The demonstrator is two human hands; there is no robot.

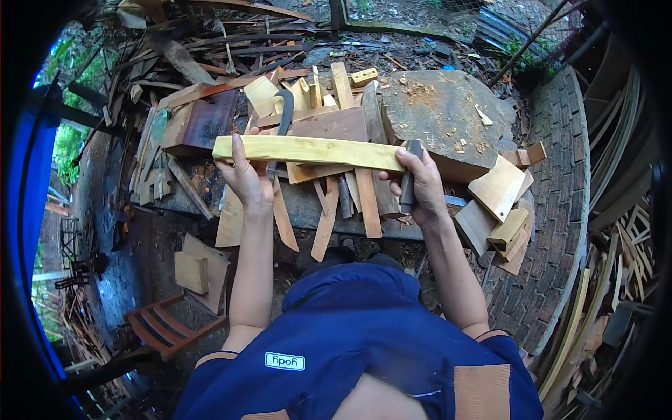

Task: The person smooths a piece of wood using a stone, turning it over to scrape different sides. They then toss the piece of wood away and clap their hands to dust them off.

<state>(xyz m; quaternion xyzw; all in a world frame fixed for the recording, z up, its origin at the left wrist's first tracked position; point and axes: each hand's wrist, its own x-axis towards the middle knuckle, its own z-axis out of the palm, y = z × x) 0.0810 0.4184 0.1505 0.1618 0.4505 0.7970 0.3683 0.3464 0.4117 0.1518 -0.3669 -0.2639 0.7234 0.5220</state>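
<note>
Apparently for inspection, the yellow strip point(315, 150) is held above scrap wood point(329, 126), its ends finger-pinched by left hand point(252, 180) and right hand point(425, 183), a dark bar point(408, 190) also clasped in the latter; steady support is needed.

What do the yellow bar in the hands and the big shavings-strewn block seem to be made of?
Yellow bar: probably bare wood, matte, with no varnish-like shine.
Big block: likely rough, unfinished wood, going by its grey, uneven top and brown side.
</note>
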